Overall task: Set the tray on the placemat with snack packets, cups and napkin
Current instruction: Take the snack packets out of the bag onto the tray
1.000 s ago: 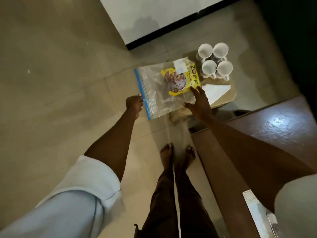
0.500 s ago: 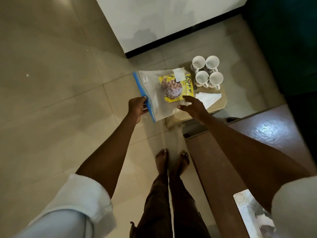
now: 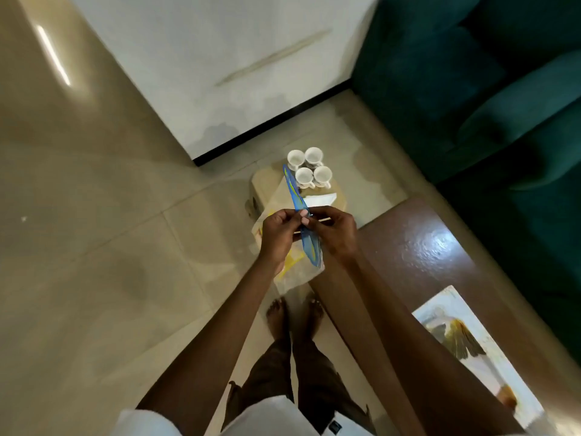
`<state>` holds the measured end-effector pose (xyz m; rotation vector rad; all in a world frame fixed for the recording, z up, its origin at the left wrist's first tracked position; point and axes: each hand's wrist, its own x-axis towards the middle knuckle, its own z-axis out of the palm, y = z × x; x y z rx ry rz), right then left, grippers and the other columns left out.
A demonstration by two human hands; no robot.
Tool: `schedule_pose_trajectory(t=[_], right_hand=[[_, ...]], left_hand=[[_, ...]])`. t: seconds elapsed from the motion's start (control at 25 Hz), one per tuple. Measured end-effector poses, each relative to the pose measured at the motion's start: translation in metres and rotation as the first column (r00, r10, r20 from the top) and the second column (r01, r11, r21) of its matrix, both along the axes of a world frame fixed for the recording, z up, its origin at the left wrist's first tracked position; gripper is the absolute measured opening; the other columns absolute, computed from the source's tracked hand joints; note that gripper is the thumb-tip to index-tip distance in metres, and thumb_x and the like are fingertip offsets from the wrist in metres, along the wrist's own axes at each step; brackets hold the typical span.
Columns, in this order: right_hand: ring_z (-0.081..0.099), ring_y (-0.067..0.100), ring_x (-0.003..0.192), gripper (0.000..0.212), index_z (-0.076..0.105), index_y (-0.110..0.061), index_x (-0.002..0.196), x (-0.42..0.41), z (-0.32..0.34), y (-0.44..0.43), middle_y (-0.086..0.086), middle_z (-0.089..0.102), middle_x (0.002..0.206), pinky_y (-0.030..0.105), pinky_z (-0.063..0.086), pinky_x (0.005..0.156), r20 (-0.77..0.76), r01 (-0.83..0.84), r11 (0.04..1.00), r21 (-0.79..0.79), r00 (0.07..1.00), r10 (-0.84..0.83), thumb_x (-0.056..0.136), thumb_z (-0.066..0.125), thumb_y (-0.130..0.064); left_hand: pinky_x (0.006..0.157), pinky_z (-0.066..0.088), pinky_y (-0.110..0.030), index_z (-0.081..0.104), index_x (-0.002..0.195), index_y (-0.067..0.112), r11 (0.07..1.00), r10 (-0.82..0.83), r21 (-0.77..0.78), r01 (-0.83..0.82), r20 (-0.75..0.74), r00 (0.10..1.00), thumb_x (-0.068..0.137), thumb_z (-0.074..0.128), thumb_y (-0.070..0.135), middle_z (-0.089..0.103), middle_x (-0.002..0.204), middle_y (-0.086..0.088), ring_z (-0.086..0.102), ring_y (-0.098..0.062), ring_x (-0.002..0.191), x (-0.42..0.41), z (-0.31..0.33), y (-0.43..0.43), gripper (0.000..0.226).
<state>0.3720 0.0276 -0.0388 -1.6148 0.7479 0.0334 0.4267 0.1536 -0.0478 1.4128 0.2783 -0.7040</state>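
Beige tiled floor point(image 3: 94, 247) over most of frame; white wall point(image 3: 220, 58) w/ black skirting top centre, teal sofa point(image 3: 471, 89) upper right. Brown glossy table point(image 3: 424, 247) running from centre right down to lower right, w/ placemat point(image 3: 465, 341) lying flat on it near lower right, bird-like print on it, blurred.

Beige tray point(image 3: 267, 187) just above frame centre, beside far end of table, well apart from placemat; cannot tell what it stands on. On tray: 4 white cups point(image 3: 304, 176) upright in a tight 2x2 cluster at far side, white napkin point(image 3: 322, 199) just below them.

Clear zip bag point(image 3: 300, 275) held up in air at centre, in front of tray, blue zip strip point(image 3: 294, 193) edge-on to camera and running up toward cups. Yellow snack packet point(image 3: 290, 261) inside, in lower part of bag, partly hidden behind left wrist.

Left hand point(image 3: 278, 234) & right hand point(image 3: 336, 234) close together, facing each other across strip. Grip on both: thumb and fingertips pinched onto blue strip at its middle, one from each side.

Bare feet point(image 3: 295, 313) on floor below bag, dark trousers, white sleeves point(image 3: 267, 416) at bottom edge.
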Motion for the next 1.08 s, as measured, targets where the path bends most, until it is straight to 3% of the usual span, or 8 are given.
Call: schedule_pose_trajectory(t=[0.2, 0.32, 0.4, 0.48, 0.64, 0.76, 0.96, 1.08], right_hand=[[0.078, 0.033, 0.085, 0.012, 0.081, -0.026, 0.093, -0.11, 0.053, -0.022, 0.007, 0.082, 0.089, 0.045, 0.063, 0.078, 0.047, 0.244, 0.97, -0.008, 0.969, -0.243, 0.086, 0.085, -0.016], [0.078, 0.031, 0.08, 0.008, 0.083, -0.019, 0.096, -0.179, 0.068, -0.036, 0.007, 0.081, 0.086, 0.043, 0.064, 0.071, 0.03, 0.347, 0.938, -0.019, 0.938, -0.346, 0.089, 0.082, -0.014], [0.074, 0.013, 0.066, 0.01, 0.083, -0.019, 0.094, -0.226, 0.076, -0.049, 0.002, 0.079, 0.076, 0.028, 0.06, 0.061, 0.028, 0.451, 0.892, -0.018, 0.892, -0.451, 0.09, 0.08, -0.011], [0.071, 0.007, 0.061, 0.011, 0.083, -0.017, 0.094, -0.273, 0.083, -0.066, 0.002, 0.078, 0.072, 0.022, 0.058, 0.058, 0.04, 0.548, 0.834, -0.058, 0.836, -0.546, 0.09, 0.079, -0.008], [0.071, 0.011, 0.062, 0.012, 0.083, -0.015, 0.093, -0.358, 0.09, -0.102, -0.001, 0.078, 0.072, 0.035, 0.061, 0.064, 0.051, 0.693, 0.702, -0.165, 0.717, -0.695, 0.089, 0.077, -0.006], [0.074, 0.012, 0.069, 0.011, 0.083, -0.02, 0.092, -0.436, 0.09, -0.125, -0.007, 0.078, 0.075, 0.036, 0.063, 0.065, 0.063, 0.77, 0.597, -0.223, 0.623, -0.78, 0.088, 0.077, -0.012], [0.077, 0.022, 0.077, 0.01, 0.081, -0.018, 0.096, -0.546, 0.081, -0.134, 0.0, 0.079, 0.084, 0.046, 0.065, 0.072, 0.043, 0.817, 0.509, -0.271, 0.538, -0.842, 0.09, 0.074, -0.016], [0.076, 0.019, 0.078, 0.009, 0.079, -0.021, 0.094, -0.597, 0.076, -0.128, -0.004, 0.078, 0.087, 0.044, 0.066, 0.069, 0.046, 0.838, 0.469, -0.279, 0.5, -0.865, 0.091, 0.074, -0.014]], left_hand=[[0.069, 0.063, -0.029, 0.072, 0.085, 0.01, 0.973, -0.219, -0.085, 0.215, -0.041, 0.975, 0.099, 0.068, 0.02, 0.077, 0.078, -0.004, 0.074, -0.015, 0.073, -0.081, 0.046, -0.035, 0.017], [0.071, 0.062, -0.033, 0.069, 0.084, 0.01, 0.951, -0.306, -0.08, 0.3, -0.084, 0.948, 0.096, 0.071, 0.019, 0.078, 0.087, -0.013, 0.073, -0.021, 0.078, -0.134, 0.059, -0.055, 0.016], [0.069, 0.061, -0.033, 0.068, 0.083, 0.01, 0.935, -0.355, -0.007, 0.355, -0.063, 0.933, 0.092, 0.075, 0.014, 0.077, 0.093, -0.02, 0.074, -0.023, 0.078, -0.166, 0.069, -0.07, 0.012], [0.06, 0.061, -0.029, 0.066, 0.083, 0.011, 0.912, -0.4, 0.109, 0.397, 0.014, 0.916, 0.088, 0.076, 0.008, 0.074, 0.086, -0.014, 0.072, -0.015, 0.069, -0.193, 0.078, -0.092, 0.011], [0.05, 0.059, -0.027, 0.061, 0.088, 0.012, 0.837, -0.527, 0.246, 0.489, 0.117, 0.842, 0.086, 0.071, 0.005, 0.07, 0.083, -0.009, 0.069, -0.019, 0.067, -0.24, 0.091, -0.136, 0.012], [0.044, 0.056, -0.027, 0.059, 0.088, 0.008, 0.8, -0.581, 0.304, 0.518, 0.174, 0.795, 0.086, 0.07, 0.004, 0.067, 0.079, -0.012, 0.067, -0.015, 0.052, -0.285, 0.094, -0.167, 0.012], [0.046, 0.058, -0.028, 0.065, 0.096, 0.007, 0.681, -0.713, 0.483, 0.551, 0.267, 0.648, 0.084, 0.071, 0.0, 0.071, 0.083, -0.012, 0.066, -0.009, 0.044, -0.356, 0.091, -0.197, 0.015], [0.05, 0.062, -0.033, 0.071, 0.106, 0.01, 0.565, -0.819, 0.577, 0.59, 0.303, 0.487, 0.079, 0.071, 0.002, 0.07, 0.081, -0.008, 0.07, -0.013, 0.05, -0.402, 0.091, -0.205, 0.028]])
